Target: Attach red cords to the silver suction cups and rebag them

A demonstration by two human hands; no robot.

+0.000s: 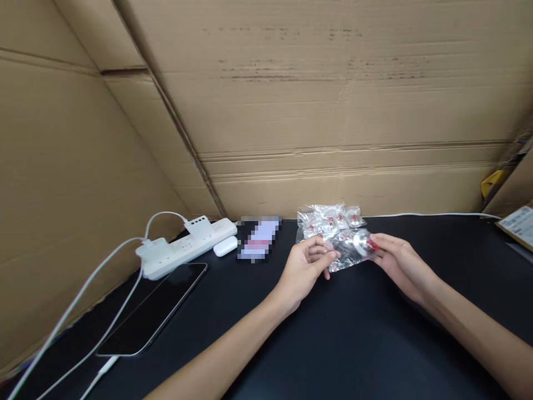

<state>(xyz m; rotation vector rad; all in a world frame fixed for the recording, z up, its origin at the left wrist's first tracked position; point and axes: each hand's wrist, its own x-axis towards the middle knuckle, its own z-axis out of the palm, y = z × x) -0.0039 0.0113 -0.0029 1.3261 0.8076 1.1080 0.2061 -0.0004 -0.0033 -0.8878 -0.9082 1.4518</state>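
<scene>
Both my hands hold one small clear plastic bag with a round silvery part and a red bit inside. My left hand pinches the bag's left end with curled fingers. My right hand grips its right end near the red bit. Just behind it, a pile of several similar clear bags with red pieces lies on the black table against the cardboard wall.
A white power strip with plugged cables, a small white case, a blurred-out card and a dark phone lying flat sit at the left. Cardboard walls enclose the table. A box corner shows at the right.
</scene>
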